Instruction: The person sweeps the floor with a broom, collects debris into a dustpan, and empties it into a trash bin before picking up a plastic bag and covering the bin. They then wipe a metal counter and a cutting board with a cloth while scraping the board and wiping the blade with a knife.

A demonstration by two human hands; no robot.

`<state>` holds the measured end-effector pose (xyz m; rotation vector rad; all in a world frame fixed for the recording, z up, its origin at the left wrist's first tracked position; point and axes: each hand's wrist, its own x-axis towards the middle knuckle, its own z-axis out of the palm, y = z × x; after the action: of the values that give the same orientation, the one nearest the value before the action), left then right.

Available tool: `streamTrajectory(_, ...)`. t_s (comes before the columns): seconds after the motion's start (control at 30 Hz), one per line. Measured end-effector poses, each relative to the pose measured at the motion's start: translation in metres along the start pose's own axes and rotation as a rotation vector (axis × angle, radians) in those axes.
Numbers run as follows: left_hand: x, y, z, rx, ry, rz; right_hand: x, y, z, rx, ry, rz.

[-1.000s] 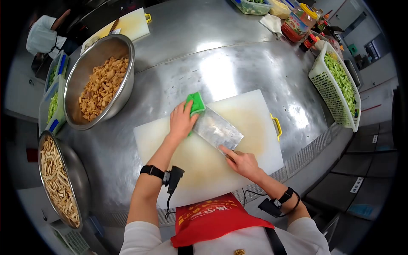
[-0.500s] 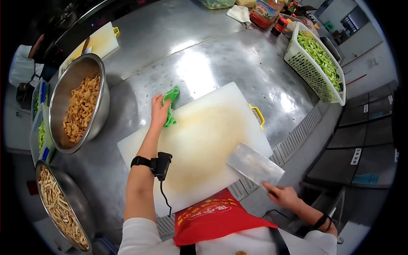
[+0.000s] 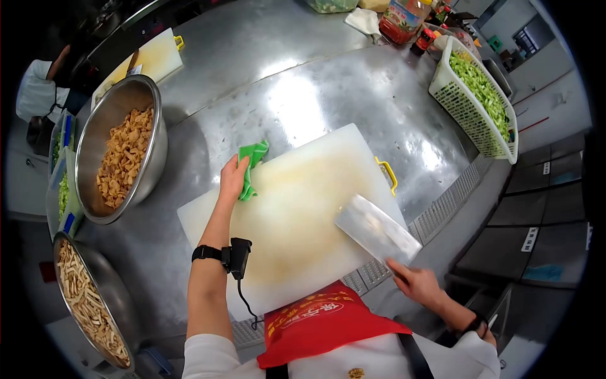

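My left hand (image 3: 232, 178) grips a green cloth (image 3: 253, 165) at the far left edge of a white cutting board (image 3: 303, 208). Part of the cloth hangs out past the fingers, over the board's edge. In my right hand (image 3: 419, 284) is the handle of a cleaver (image 3: 377, 228), its broad blade angled up and left over the board's near right side. The board's surface carries a yellowish stain and no food. A yellow handle (image 3: 387, 175) sticks out from its right edge.
On the left stand a metal bowl of brown chunks (image 3: 126, 158) and a metal bowl of pale strips (image 3: 91, 309). A white basket of chopped greens (image 3: 476, 95) stands at right. Jars (image 3: 404, 22) line the back. Another person (image 3: 38, 91) is at far left.
My left hand has shifted slightly down and left with the green cloth, which shows more spread out. The cleaver has tilted a little and risen slightly in view with my right hand.
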<state>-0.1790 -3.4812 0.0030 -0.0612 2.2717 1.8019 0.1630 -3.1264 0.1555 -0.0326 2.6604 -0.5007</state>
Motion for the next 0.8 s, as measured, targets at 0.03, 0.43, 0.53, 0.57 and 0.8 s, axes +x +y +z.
streamTrajectory(0.03,0.000,-0.001,0.000,0.036,0.012,0.003,-0.016,0.005,0.001,-0.011,-0.004,0.015)
streamTrajectory(0.43,-0.019,0.036,0.035,0.090,0.117,0.117,0.122,-0.038,0.022,0.149,0.170,-0.124)
streamTrajectory(0.53,-0.028,0.032,0.092,0.457,0.124,0.566,0.061,-0.009,0.024,0.151,0.218,0.016)
streamTrajectory(0.57,-0.035,0.028,0.117,0.690,0.003,0.636,0.051,-0.003,0.027,0.149,0.232,0.057)
streamTrajectory(0.8,-0.042,0.023,0.093,1.081,0.034,0.526,0.050,0.011,0.048,0.253,0.316,0.130)
